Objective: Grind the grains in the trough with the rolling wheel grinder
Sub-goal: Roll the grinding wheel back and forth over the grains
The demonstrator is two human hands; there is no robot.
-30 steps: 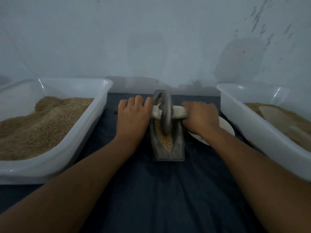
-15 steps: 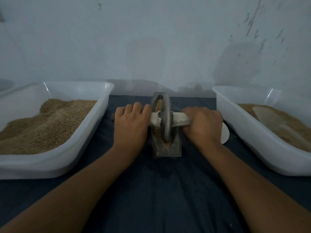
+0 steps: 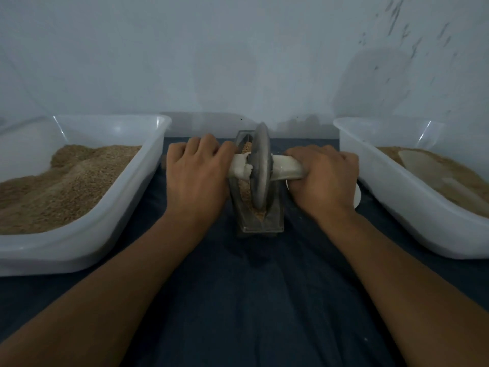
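A narrow grey metal trough (image 3: 275,219) lies lengthwise on the dark blue cloth, with tan grains (image 3: 244,193) inside. The grey rolling wheel (image 3: 260,165) stands upright in it, over the near half. A cross handle wrapped in white (image 3: 287,168) runs through the wheel. My left hand (image 3: 198,178) grips the handle's left end. My right hand (image 3: 324,178) grips the right end. Both handle ends are hidden under my fingers.
A white plastic tub (image 3: 127,207) heaped with tan grain stands at the left. A second white tub (image 3: 391,192) at the right holds grain and a pale scoop (image 3: 423,168). A white plate (image 3: 357,196) peeks out behind my right hand. A pale wall is close behind.
Both hands have pulled the wheel along the trough toward its near end. Less of the trough's near part shows in front of the wheel than a second ago.
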